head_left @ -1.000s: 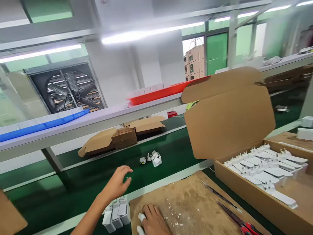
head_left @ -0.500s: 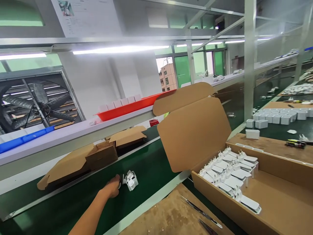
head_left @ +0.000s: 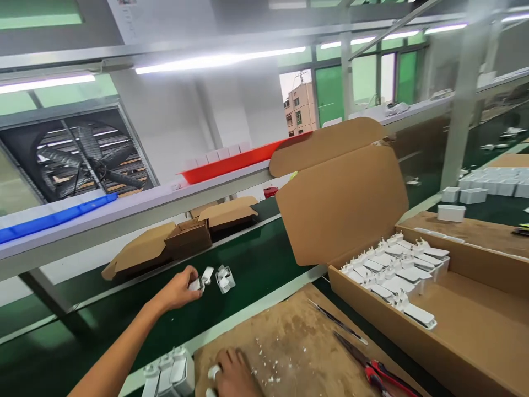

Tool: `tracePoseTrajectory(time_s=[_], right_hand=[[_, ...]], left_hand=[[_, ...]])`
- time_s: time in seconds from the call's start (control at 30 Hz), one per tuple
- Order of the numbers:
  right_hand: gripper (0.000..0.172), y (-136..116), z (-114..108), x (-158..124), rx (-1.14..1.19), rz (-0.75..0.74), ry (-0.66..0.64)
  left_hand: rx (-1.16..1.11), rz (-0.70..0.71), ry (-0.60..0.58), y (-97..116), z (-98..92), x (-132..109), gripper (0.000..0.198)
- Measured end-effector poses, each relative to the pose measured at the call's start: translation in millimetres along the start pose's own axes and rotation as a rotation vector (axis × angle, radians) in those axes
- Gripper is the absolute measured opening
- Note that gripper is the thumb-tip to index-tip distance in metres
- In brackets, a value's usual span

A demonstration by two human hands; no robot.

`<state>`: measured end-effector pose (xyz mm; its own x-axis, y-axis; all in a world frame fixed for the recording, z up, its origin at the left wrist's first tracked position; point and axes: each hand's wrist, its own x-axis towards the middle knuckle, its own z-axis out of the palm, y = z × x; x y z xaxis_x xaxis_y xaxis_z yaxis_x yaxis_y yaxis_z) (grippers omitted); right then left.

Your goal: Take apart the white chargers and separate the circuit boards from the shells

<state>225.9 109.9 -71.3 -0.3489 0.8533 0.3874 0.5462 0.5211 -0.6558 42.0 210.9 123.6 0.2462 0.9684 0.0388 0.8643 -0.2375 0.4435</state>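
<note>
My left hand (head_left: 181, 288) reaches out over the green conveyor belt (head_left: 256, 264) and pinches a small white plug part (head_left: 195, 284). Two more white parts (head_left: 225, 278) lie on the belt just right of it. My right hand (head_left: 231, 376) rests at the bottom edge on a brown work board (head_left: 297, 342), fingers curled, with white tape on the fingertips. Nothing shows inside it. White chargers (head_left: 169, 375) stand in a row left of that hand.
An open cardboard box (head_left: 454, 325) at right holds rows of white chargers (head_left: 392, 267), its lid (head_left: 343, 193) upright. Tweezers (head_left: 336, 321) and red-handled cutters (head_left: 372, 366) lie on the board. Folded cartons (head_left: 182, 240) sit behind the belt. A red tray (head_left: 239, 162) is on the shelf.
My left hand reached across the belt to the small white parts and closed on one. The view swung, and my right hand is back in sight on the board.
</note>
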Motion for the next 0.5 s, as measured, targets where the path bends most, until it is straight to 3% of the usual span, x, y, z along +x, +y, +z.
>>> tracePoseTrajectory(time_s=[0.13, 0.2, 0.27, 0.33, 0.4, 0.43, 0.5], right_hand=[[0.023, 7, -14, 9, 0.245, 0.085, 0.077], [0.027, 14, -23, 18, 0.372, 0.138, 0.093], [0.031, 20, -29, 26, 0.478, 0.175, 0.086], [0.034, 23, -33, 32, 0.555, 0.2, 0.086], [0.037, 23, -36, 36, 0.607, 0.213, 0.092], [0.039, 22, -37, 37, 0.626, 0.217, 0.09], [0.04, 20, -38, 39, 0.654, 0.224, 0.082]], left_hand=[[-0.172, 0.1, -0.003, 34, -17.5, -74, 0.04], [-0.238, 0.138, -0.061, 50, -5.8, -116, 0.041], [-0.219, 0.109, -0.146, 60, 20.7, -151, 0.045], [-0.113, 0.044, -0.227, 61, 52.4, -175, 0.056], [-0.069, 0.07, -0.252, 53, 73.3, -189, 0.068], [-0.063, 0.097, -0.208, 47, 75.7, -195, 0.072], [-0.06, 0.115, -0.037, 31, 62.3, -209, 0.072]])
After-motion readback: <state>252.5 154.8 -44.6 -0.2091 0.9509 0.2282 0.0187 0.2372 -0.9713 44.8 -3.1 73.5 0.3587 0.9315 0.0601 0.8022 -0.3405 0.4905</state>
